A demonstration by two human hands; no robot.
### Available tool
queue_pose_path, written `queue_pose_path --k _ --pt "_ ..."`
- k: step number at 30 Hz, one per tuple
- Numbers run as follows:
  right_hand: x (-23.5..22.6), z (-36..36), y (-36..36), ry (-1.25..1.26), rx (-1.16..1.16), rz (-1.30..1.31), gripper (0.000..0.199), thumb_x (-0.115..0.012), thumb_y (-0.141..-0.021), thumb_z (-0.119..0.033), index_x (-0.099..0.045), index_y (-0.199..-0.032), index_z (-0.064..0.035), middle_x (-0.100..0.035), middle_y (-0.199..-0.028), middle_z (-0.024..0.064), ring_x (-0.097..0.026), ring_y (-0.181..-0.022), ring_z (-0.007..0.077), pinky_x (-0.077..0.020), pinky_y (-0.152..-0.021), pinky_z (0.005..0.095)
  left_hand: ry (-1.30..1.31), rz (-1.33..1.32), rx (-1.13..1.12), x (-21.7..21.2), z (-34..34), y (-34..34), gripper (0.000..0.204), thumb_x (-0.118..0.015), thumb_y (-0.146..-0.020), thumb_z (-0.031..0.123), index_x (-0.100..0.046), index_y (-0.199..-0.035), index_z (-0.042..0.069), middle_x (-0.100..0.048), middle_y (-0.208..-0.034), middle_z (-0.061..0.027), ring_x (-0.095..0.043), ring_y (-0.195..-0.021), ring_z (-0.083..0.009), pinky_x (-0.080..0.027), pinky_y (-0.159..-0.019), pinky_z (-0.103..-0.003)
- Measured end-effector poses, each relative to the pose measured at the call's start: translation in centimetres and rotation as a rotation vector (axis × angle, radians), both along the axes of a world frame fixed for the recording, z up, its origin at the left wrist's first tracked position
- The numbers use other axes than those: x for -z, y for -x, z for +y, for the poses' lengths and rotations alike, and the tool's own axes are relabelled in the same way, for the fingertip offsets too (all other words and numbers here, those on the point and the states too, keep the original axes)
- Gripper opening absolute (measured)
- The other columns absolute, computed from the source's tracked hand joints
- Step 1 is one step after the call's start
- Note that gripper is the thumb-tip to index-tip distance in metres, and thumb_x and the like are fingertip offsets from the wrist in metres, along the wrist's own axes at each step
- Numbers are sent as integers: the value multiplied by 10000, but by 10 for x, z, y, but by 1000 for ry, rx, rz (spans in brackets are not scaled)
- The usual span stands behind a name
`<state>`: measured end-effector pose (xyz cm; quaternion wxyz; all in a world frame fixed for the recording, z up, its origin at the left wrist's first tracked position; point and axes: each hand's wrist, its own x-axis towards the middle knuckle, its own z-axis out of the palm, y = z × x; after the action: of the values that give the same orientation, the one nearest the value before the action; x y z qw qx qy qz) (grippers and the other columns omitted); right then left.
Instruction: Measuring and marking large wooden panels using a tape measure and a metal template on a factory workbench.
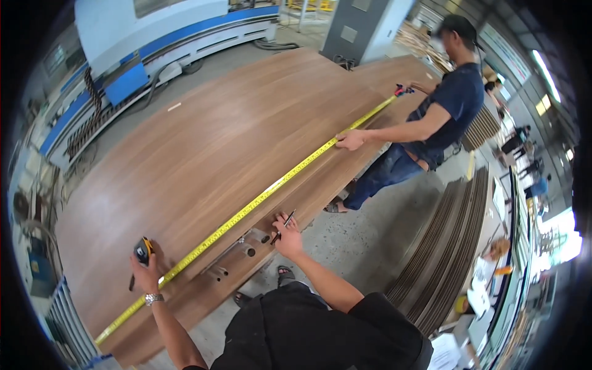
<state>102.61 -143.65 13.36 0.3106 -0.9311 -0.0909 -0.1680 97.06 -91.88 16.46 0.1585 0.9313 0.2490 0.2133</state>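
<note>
A large wood-grain board point(203, 154) lies in front of me. A yellow measuring tape blade point(271, 188) runs diagonally along it, from the near left corner to a red and black tape case point(401, 90) at a co-worker's hand. My left hand point(145, 274), with a metal watch at the wrist, is closed round a black and yellow tape measure point(143, 250), just left of the long blade. At the board's near edge my right hand point(288, 237) has a dark pen point(284, 226) between its fingers. Metal tubular pieces point(248, 250) sit between my hands.
A co-worker point(453, 92) stands at the right side, one hand on the blade. Stacked brown panels point(441, 246) lie on the right. Behind the board are a white and blue machine point(203, 37) and a grey cabinet point(351, 31). Concrete floor point(345, 246) shows between board and stack.
</note>
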Motion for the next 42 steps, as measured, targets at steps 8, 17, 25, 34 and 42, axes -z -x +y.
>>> queue_pose_path --k 8,17,25,34,42 --pt "24 4 -45 -1086 517 -121 255 -755 -929 -216 -655 -1082 -38 -670 -1057 77 -598 -977 148 -502 -873 334 -12 124 -60 -22 -40 -18 979 -804 -789 491 -372 -1555 61 -537 -1421 -247 -560 -1256 -429 -501 -1004 -515" --pt "-32 22 -69 -719 575 125 338 -738 -942 -184 -595 -1200 -20 -639 -1012 56 -594 -946 138 -500 -872 314 12 302 -212 -37 -40 -48 911 -755 -797 589 -446 -1490 85 -600 -1330 -229 -647 -1124 -428 -545 -920 -525" --pt "5 -9 -15 -79 192 -64 373 -698 -887 -123 -556 -1224 -46 -587 -1386 222 -479 -1350 448 -369 -1134 554 76 281 -58 -53 -25 -39 821 -792 -687 366 -499 -1400 85 -646 -1228 -255 -660 -1062 -442 -551 -914 -508" --pt "17 -12 -15 24 108 -95 238 -625 -931 -155 -574 -1150 -75 -544 -1473 198 -445 -1404 425 -326 -1149 580 1105 -206 0 -112 -89 16 632 -699 -864 133 -513 -1452 -8 -697 -1110 -119 -712 -976 -251 -586 -862 -366" --pt "19 -15 -19 71 66 -104 208 -587 -954 -204 -578 -1133 -98 -535 -1495 186 -445 -1412 411 -313 -1150 568 1174 269 154 -122 -177 117 548 -779 -778 77 -599 -1294 36 -660 -1099 -43 -643 -962 -139 -540 -843 -302"
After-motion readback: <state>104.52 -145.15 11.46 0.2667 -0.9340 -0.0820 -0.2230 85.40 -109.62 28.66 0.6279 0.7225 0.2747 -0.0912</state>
